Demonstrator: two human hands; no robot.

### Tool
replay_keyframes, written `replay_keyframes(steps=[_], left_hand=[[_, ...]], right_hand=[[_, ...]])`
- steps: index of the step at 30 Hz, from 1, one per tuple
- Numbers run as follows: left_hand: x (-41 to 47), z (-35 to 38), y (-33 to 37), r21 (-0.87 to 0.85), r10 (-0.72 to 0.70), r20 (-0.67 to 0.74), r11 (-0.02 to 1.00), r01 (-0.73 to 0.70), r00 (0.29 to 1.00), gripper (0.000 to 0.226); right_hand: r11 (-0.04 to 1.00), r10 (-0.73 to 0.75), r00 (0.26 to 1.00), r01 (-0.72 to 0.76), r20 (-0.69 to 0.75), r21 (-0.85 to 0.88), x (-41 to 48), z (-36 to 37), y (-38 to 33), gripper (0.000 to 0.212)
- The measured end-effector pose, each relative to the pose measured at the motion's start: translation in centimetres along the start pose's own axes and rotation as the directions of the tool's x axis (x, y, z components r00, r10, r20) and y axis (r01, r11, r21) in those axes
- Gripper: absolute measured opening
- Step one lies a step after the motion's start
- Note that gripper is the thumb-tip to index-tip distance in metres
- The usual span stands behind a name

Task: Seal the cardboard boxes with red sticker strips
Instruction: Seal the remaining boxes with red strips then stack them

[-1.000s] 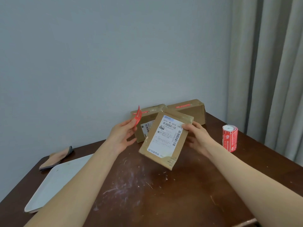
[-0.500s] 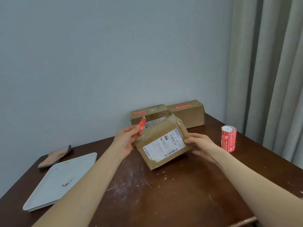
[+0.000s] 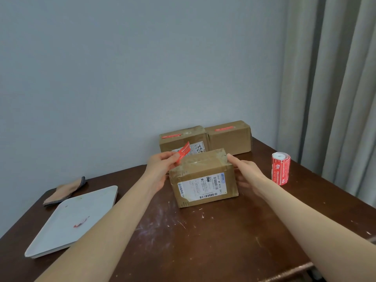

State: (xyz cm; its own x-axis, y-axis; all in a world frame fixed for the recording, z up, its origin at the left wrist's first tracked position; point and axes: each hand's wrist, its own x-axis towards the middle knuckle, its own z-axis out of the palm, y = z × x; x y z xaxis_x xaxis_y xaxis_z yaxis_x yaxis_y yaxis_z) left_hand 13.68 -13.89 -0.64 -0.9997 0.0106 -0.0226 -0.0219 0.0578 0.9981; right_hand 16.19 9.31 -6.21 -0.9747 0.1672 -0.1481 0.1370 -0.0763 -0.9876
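Observation:
A brown cardboard box (image 3: 203, 176) with a white shipping label on its near side rests on the dark wooden table (image 3: 203, 241). My left hand (image 3: 160, 165) pinches a red sticker strip (image 3: 184, 150) just above the box's top left edge. My right hand (image 3: 247, 171) lies against the box's right side, fingers on the top right edge. Behind stand two more boxes, the left one (image 3: 183, 139) and the right one (image 3: 228, 137), each with a red strip on top. A roll of red stickers (image 3: 280, 168) stands upright to the right.
A white tray (image 3: 71, 218) with a small red scrap (image 3: 81, 221) lies at the left. A tan cloth (image 3: 65, 191) sits behind it. The wall is close behind the boxes, and grey curtains (image 3: 335, 98) hang at the right past the table edge.
The box came down from a tilted hold in the air and now sits flat on the table, label facing me. My left hand with the strip moved over its top left edge.

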Motion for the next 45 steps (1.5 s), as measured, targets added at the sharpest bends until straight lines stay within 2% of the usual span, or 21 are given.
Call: replay_keyframes(steps=[8,10,12,15,17,19,21,25,28,32,36,40,45], left_hand=[[0.3,0.2,0.4,0.146,0.027,0.018,0.989,-0.029,0.999,0.007],[0.4,0.3,0.8,0.223,0.068,0.013,0.972,-0.070,0.998,0.006],[0.5,0.4,1.6,0.313,0.150,-0.008,0.939,-0.140,0.989,0.004],[0.9,0.5,3.1,0.438,0.243,0.030,0.868,-0.232,0.969,0.012],[1.1,0.9,3.9,0.530,0.253,0.077,0.809,-0.254,0.964,0.015],[1.3,1.2,4.6,0.577,0.251,0.097,0.774,-0.260,0.963,0.018],[1.4,1.5,5.1,0.589,0.251,0.105,0.764,-0.264,0.962,0.018],[1.4,1.2,5.5,0.592,0.218,0.115,0.769,-0.243,0.969,0.013],[1.5,0.7,5.5,0.575,0.170,0.113,0.792,-0.204,0.979,0.009],[1.7,0.3,5.2,0.556,0.083,0.116,0.820,-0.134,0.990,0.008],[2.0,0.4,5.2,0.583,0.079,0.129,0.800,-0.140,0.988,0.004],[2.2,0.4,5.3,0.595,0.073,0.152,0.790,-0.151,0.986,0.016],[2.8,0.0,5.1,0.543,0.021,0.151,0.834,-0.100,0.988,0.026]], right_hand=[[0.996,0.023,0.998,-0.028,-0.065,-0.087,0.8,0.6,-0.7,0.034],[0.984,-0.080,0.985,0.053,-0.155,-0.171,1.2,0.6,-1.2,0.041],[0.948,-0.243,0.946,0.184,-0.216,-0.261,1.0,0.7,-2.3,0.045],[0.898,-0.391,0.912,0.348,-0.125,-0.271,0.1,1.8,-4.7,0.035],[0.892,-0.380,0.925,0.365,-0.004,-0.267,-0.3,2.8,-6.0,0.035],[0.890,-0.305,0.948,0.318,0.091,-0.326,-0.5,3.7,-7.0,0.044],[0.877,-0.261,0.957,0.289,0.126,-0.383,-0.4,4.0,-7.5,0.049],[0.866,-0.275,0.951,0.308,0.139,-0.394,0.4,4.3,-7.7,0.018],[0.868,-0.284,0.948,0.318,0.146,-0.380,0.7,4.6,-7.6,0.011],[0.852,-0.312,0.936,0.352,0.165,-0.386,0.6,5.1,-7.4,0.014],[0.831,-0.361,0.921,0.389,0.145,-0.397,0.6,5.7,-7.2,0.016],[0.829,-0.387,0.914,0.401,0.118,-0.390,0.6,5.8,-7.0,0.018],[0.826,-0.413,0.903,0.425,0.115,-0.371,0.4,6.1,-6.9,0.020]])
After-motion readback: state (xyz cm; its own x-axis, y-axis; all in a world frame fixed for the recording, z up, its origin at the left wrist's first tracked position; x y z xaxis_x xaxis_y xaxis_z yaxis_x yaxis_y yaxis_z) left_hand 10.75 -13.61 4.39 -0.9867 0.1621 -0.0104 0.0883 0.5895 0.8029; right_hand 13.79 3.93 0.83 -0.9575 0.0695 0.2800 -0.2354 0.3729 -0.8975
